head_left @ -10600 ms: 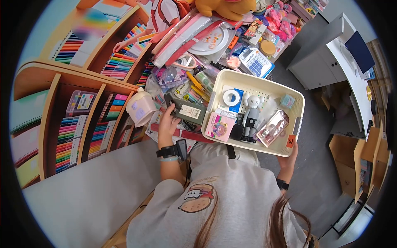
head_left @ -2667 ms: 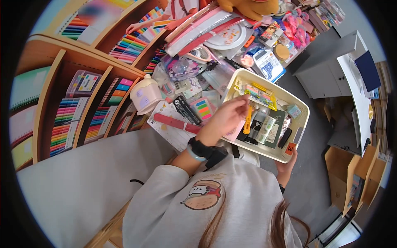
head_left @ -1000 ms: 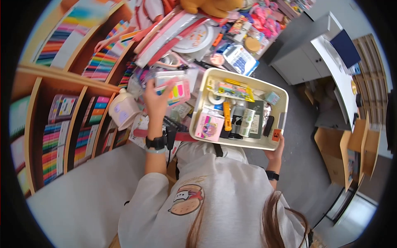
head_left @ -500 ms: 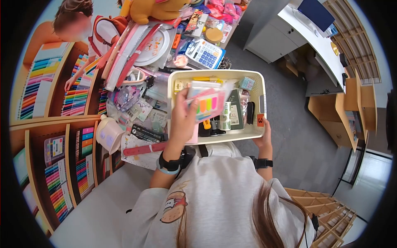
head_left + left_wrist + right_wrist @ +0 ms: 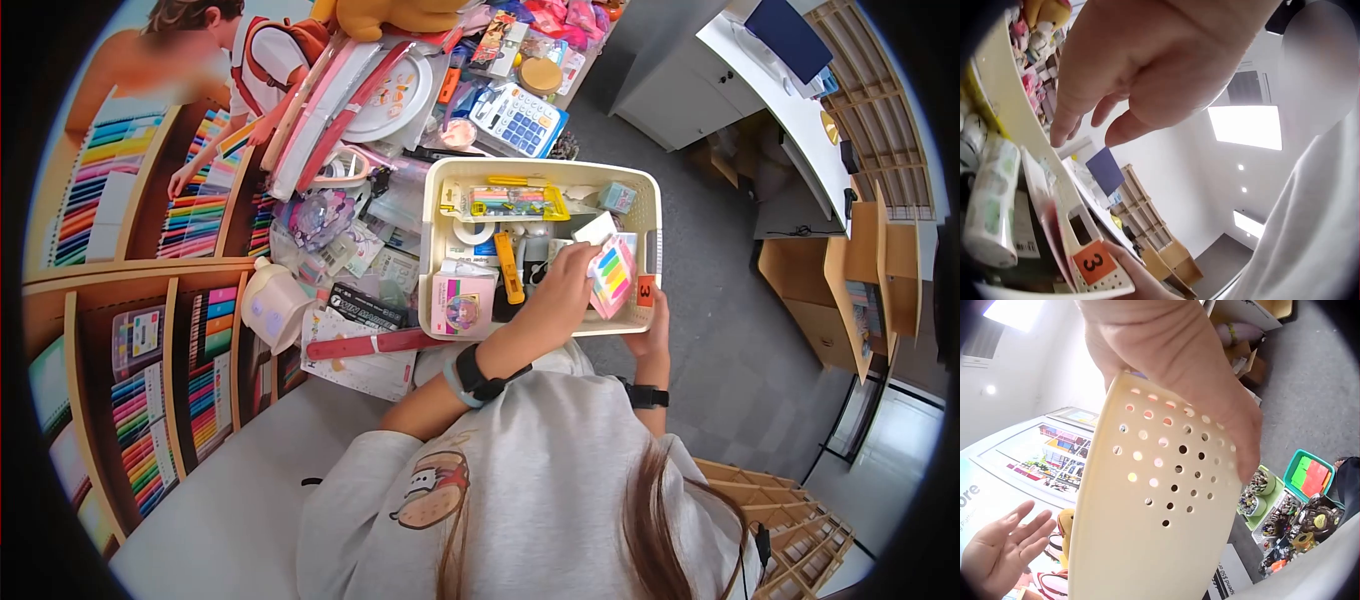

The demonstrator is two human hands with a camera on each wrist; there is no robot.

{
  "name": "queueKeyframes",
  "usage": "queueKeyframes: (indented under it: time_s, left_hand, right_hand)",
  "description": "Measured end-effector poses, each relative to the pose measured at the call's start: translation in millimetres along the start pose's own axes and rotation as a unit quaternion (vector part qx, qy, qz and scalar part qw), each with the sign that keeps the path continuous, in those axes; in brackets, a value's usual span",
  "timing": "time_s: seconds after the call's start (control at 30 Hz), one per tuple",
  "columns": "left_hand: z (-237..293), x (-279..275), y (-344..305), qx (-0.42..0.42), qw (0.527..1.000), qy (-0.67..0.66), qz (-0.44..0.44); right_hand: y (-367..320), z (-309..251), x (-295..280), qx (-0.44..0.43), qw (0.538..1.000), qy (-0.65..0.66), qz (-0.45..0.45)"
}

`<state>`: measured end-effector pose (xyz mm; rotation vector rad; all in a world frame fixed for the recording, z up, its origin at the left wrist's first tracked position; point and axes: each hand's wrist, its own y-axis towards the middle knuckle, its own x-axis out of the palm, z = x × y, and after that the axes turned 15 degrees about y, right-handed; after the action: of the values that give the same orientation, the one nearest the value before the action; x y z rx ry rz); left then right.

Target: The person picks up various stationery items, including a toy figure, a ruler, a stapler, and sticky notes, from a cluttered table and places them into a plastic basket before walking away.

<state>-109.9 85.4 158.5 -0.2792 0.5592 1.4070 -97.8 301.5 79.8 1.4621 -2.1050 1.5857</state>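
My left hand (image 5: 558, 292) is over the right part of the cream basket (image 5: 428, 230). Its fingers are loosely bent in the left wrist view, with nothing between them. Just beyond the fingertips, a pack of sticky index tabs (image 5: 614, 276) leans at the basket's right end, beside the orange "3" label (image 5: 645, 291). My right hand (image 5: 654, 322) grips that end of the basket by its rim. Inside lie a pencil pack (image 5: 510, 203), an orange utility knife (image 5: 509, 268), a tape roll (image 5: 472, 232) and a pink box (image 5: 464, 304). A green-patterned roll (image 5: 994, 206) shows in the left wrist view.
Left of the basket, piled goods include a black box (image 5: 366, 306), a red strap (image 5: 370, 344) and a cream bottle (image 5: 272, 305). A calculator (image 5: 518, 118) and a plush toy (image 5: 385, 15) lie behind. A white desk (image 5: 765, 75) stands at the right.
My left hand picked the index tabs from the pile, carried them right and let go inside the basket. The dark green box held at first went into the basket earlier. My right hand keeps holding the basket.
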Motion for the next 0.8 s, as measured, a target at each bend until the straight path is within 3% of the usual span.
queueKeyframes:
  time_s: [0.07, 0.13, 0.2, 0.33, 0.4, 0.43, 0.5, 0.53, 0.6, 0.8]
  left_hand:
    - [-1.2, -30.0, -7.3, -0.008, 0.999, 0.004, -0.034]
    - [0.7, -63.8, -18.8, -0.090, 0.992, -0.070, -0.046]
    - [-10.5, -90.8, -37.4, -0.161, 0.974, -0.160, 0.009]
    - [-73.5, -122.5, -80.7, -0.237, 0.926, -0.160, 0.247]
    - [-110.4, -134.2, -108.8, -0.305, 0.904, -0.031, 0.299]
    - [-121.2, -139.6, -120.6, -0.310, 0.898, -0.029, 0.310]
    - [-140.2, -147.4, -143.8, -0.406, 0.847, 0.128, 0.318]
    - [-154.4, -146.3, -156.5, -0.411, 0.842, 0.129, 0.324]
    - [-178.1, -140.8, -176.5, -0.409, 0.809, 0.284, 0.314]
    - [-195.6, -107.4, -180.5, -0.477, 0.803, 0.284, 0.215]
  right_hand:
    - [3.1, -0.5, -7.6, -0.005, 1.000, -0.001, 0.004]
    - [8.5, -3.3, -15.5, 0.017, 1.000, 0.008, -0.009]
    - [10.5, -3.2, -16.6, 0.025, 0.999, 0.026, -0.022]
    - [7.9, -6.1, -11.6, 0.042, 0.999, 0.007, -0.029]
    - [10.9, -5.8, -13.9, 0.041, 0.999, -0.013, -0.027]
    - [8.6, -7.3, -8.2, 0.042, 0.999, -0.009, -0.022]
    - [9.1, -7.4, -5.7, 0.045, 0.999, -0.008, -0.020]
    - [10.1, -7.9, -7.9, 0.052, 0.998, -0.014, -0.024]
    - [13.5, -11.2, -13.5, 0.054, 0.998, -0.018, -0.032]
    - [12.2, -13.5, -11.2, 0.069, 0.996, -0.048, -0.022]
